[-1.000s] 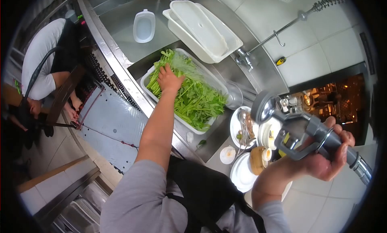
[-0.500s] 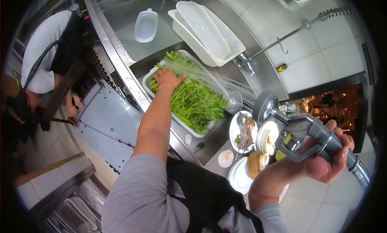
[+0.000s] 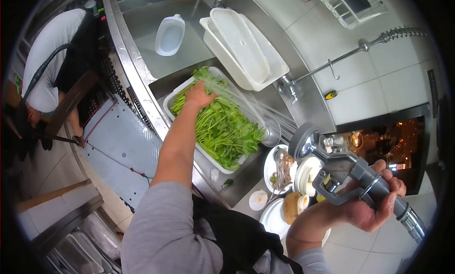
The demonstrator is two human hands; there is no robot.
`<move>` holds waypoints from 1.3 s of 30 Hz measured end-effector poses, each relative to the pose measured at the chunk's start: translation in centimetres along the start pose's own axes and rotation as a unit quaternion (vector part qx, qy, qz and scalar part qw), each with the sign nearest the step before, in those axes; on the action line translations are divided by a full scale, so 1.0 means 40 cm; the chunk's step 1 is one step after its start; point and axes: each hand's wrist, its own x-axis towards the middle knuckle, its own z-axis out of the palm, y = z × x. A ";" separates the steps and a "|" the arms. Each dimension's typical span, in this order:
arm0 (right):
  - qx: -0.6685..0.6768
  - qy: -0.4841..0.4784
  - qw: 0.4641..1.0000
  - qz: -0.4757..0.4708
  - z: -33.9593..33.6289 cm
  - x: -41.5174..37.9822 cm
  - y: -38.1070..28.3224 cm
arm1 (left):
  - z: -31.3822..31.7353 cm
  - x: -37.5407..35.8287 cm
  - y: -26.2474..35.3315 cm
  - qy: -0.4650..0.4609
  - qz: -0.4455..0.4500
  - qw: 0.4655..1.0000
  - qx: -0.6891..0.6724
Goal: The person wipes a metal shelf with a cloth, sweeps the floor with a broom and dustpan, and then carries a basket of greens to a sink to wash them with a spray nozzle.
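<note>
Nearest the camera, the right hand [image 3: 367, 205] has its fingers wrapped tight round the handle of a grey metal spray nozzle with a trigger lever [image 3: 332, 167], its round head pointing left toward the sink, with fine streams of water reaching across to the greens. Below the nozzle, on the stainless steel bench [image 3: 246, 179], sits a cluster of used white plates and small bowls [image 3: 284, 179], some with food scraps and a spoon.

Farther out, the left arm stretches to a white rectangular plastic basket [image 3: 208, 158] set in the sink, heaped with long-stemmed green leafy vegetables [image 3: 222, 127]. The left hand [image 3: 198, 95] lies on the far end of the greens, its fingers spread loosely and pressing into the leaves rather than gripping anything.

Beyond the basket, a stack of white rectangular plastic tubs [image 3: 244, 41] rests tilted on the bench by the tap, and a small white plastic container [image 3: 169, 34] stands apart in the next steel basin.

At the far left, another person in a white shirt and dark apron [image 3: 52, 56] bends over on the floor side of the bench.
</note>
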 end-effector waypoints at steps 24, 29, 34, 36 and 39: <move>-0.057 0.005 0.998 0.028 -0.033 -0.033 0.005 | 0.099 -0.034 0.026 -0.060 0.142 0.957 0.244; -0.040 0.012 0.996 0.084 -0.059 -0.043 -0.060 | 0.073 0.001 -0.022 0.000 0.148 0.964 0.219; -0.065 0.016 0.988 0.139 -0.087 -0.043 -0.097 | 0.056 -0.018 -0.004 0.052 0.145 0.974 0.166; -0.075 0.027 0.988 0.135 -0.086 -0.058 -0.097 | 0.048 -0.028 0.014 0.075 0.148 0.969 0.183; -0.114 0.063 0.985 0.117 -0.079 -0.087 -0.091 | 0.024 -0.103 0.054 0.106 0.155 0.955 0.229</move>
